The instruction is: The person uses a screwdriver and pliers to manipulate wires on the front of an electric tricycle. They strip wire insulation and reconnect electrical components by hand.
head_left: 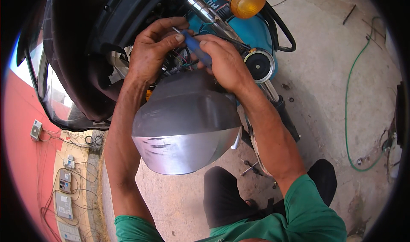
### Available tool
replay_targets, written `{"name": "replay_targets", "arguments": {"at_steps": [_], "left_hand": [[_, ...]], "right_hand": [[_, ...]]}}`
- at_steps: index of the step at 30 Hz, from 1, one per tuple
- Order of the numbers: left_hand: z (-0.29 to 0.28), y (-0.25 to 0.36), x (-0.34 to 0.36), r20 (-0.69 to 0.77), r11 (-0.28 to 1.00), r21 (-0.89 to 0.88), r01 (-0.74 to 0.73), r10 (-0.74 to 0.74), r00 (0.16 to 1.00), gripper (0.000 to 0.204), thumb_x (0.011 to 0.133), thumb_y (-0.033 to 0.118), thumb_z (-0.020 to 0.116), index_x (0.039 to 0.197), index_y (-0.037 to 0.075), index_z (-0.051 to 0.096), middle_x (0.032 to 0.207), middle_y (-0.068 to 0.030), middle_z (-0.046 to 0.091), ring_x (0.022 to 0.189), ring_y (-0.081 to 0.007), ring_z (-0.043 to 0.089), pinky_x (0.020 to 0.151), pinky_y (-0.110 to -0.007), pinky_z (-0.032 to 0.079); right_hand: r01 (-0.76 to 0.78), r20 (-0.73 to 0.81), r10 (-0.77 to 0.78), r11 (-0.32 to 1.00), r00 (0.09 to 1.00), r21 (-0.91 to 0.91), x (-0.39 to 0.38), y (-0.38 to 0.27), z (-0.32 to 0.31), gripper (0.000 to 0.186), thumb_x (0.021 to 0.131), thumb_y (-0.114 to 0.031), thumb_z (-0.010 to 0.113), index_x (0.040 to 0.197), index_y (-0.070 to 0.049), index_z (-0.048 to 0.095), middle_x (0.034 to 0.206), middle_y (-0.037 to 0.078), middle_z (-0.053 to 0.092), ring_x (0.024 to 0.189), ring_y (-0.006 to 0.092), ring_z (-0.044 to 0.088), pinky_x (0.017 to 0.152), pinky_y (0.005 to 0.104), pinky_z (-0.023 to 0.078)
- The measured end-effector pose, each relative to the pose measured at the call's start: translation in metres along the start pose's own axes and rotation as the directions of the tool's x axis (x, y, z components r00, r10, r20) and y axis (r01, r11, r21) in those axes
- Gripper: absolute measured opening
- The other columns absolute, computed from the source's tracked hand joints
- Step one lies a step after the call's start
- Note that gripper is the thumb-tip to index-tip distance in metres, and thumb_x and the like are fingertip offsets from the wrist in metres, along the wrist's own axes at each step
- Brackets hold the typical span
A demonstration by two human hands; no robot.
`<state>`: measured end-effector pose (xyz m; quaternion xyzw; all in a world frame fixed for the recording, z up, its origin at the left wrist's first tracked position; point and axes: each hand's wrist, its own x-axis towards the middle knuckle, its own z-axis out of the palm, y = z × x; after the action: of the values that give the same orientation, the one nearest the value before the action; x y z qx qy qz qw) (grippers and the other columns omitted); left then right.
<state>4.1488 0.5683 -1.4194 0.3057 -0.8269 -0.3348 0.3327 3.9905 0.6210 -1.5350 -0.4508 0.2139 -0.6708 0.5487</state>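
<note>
A screwdriver with a blue handle [197, 50] is held in my right hand [226, 62], its fingers closed round the grip. The short metal shaft points up and left. My left hand [149, 50] has thumb and fingers closed at the shaft end of the same tool. Just below both hands is a dark headlight housing [188, 103] with a silver front [188, 152], scuffed with black marks. Bunched wires [181, 62] show between my wrists, behind the housing. What lies under my left fingers is hidden.
An amber turn signal [247, 3] and a chrome-ringed round part [259, 66] sit right of my hands, by a teal body panel [260, 33]. A dark vehicle seat or cover [81, 58] is at left. Tools [252, 167] and a green cable [348, 101] lie on the ground.
</note>
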Motion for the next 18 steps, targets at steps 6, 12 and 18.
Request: {"name": "replay_targets", "arguments": {"at_steps": [6,12,18], "left_hand": [[-0.001,-0.001,0.002,0.01,1.0,-0.006,0.001,-0.001,1.0,0.035,0.092,0.002,0.069,0.127,0.001,0.065,0.119,-0.0109,0.07,0.101,-0.0168,0.066,0.089,-0.03,0.055],[0.002,0.003,-0.001,-0.024,0.999,0.037,0.021,-0.02,1.0,0.037,0.092,0.004,0.071,0.128,0.002,0.065,0.119,-0.0112,0.07,0.097,-0.0149,0.065,0.082,-0.029,0.054],[0.001,0.0,0.0,-0.02,0.999,0.039,0.012,-0.011,1.0,0.038,0.092,0.004,0.071,0.129,0.002,0.065,0.12,-0.0117,0.07,0.1,-0.0154,0.065,0.083,-0.029,0.055]], "right_hand": [[0.444,-0.124,-0.446,0.895,0.886,-0.048,0.015,0.033,0.008,0.039,0.092,-0.021,0.069,0.124,0.001,0.061,0.098,0.009,0.069,0.086,0.016,0.066,0.081,0.0302,0.054],[0.155,-0.117,-0.142,0.982,0.983,0.112,0.001,0.012,0.011,0.038,0.093,-0.021,0.067,0.124,0.0,0.061,0.098,0.008,0.07,0.089,0.0177,0.068,0.08,0.0308,0.054],[0.33,-0.12,-0.329,0.944,0.936,-0.014,0.014,0.032,0.005,0.037,0.092,-0.019,0.068,0.124,-0.001,0.062,0.1,0.009,0.07,0.09,0.0175,0.068,0.08,0.0311,0.055]]}}
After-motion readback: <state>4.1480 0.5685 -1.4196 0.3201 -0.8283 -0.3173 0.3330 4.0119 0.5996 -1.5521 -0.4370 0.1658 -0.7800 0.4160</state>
